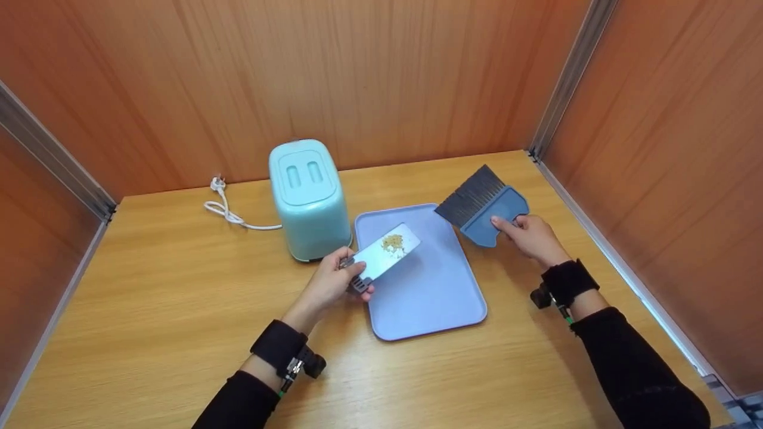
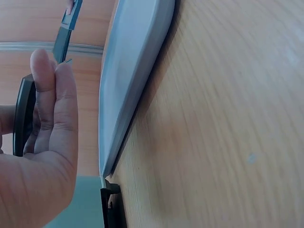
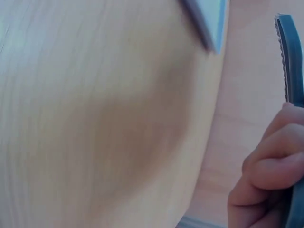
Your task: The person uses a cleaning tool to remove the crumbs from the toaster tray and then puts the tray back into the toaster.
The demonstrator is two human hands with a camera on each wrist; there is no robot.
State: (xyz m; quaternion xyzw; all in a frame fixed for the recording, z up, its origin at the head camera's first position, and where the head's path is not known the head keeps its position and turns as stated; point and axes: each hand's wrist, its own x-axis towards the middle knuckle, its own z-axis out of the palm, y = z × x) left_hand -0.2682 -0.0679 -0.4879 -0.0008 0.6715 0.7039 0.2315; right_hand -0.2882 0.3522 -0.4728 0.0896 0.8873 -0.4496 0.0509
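My left hand (image 1: 328,283) holds a toaster crumb tray (image 1: 375,262) by its dark slotted end, the thumb on top. A small heap of yellowish crumbs (image 1: 393,242) lies near the far end of its pale, shiny plate. The crumb tray is above a lilac serving tray (image 1: 429,304) on the table. In the left wrist view, fingers (image 2: 64,109) curl by the dark end piece (image 2: 23,114). My right hand (image 1: 536,238) grips a wide blue brush (image 1: 501,208) by its handle, its dark bristles pointing up and left, beyond the lilac tray's right edge.
A mint-green toaster (image 1: 313,220) stands upright left of the lilac tray, close to its edge. Its white cord and plug (image 1: 220,199) lie on the table behind it to the left. Wooden panels (image 1: 369,83) enclose the table at the back and sides.
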